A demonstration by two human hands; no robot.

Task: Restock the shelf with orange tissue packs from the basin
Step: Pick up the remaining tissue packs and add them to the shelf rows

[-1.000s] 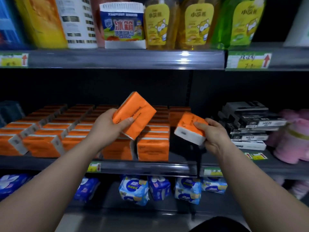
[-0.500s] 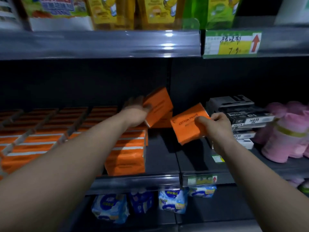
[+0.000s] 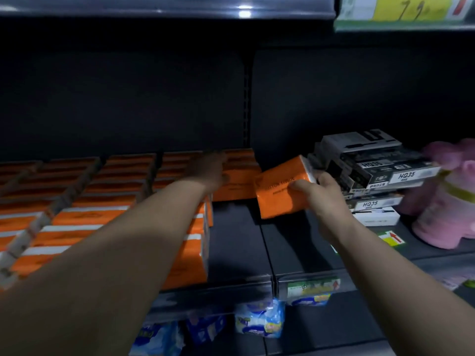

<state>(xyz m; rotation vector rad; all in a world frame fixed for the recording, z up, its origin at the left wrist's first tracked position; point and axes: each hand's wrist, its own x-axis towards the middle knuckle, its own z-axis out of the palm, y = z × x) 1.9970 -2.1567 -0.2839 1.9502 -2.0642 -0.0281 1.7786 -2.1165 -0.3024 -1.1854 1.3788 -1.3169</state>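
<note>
Dark shelf (image 3: 239, 242); right hand (image 3: 324, 191) grips orange pack (image 3: 280, 194).

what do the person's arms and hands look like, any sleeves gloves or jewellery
Both forearms are bare as far as the frame shows, with no sleeve edge in view. The left hand and the right hand wear no gloves. No watch, bracelet or ring is visible, though the left hand is blurred and dim.

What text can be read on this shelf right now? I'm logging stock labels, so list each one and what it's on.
"HQ35": white label on the upper black box.
"HQ35": label on a lower black box.
"7 9", handwritten: yellow price tag on the upper shelf rail.
"COTTON TISSUE", partly blurred: orange tissue pack in the right hand.
Too blurred to read: green rail tag, blue packs below, stacked orange packs.
</note>
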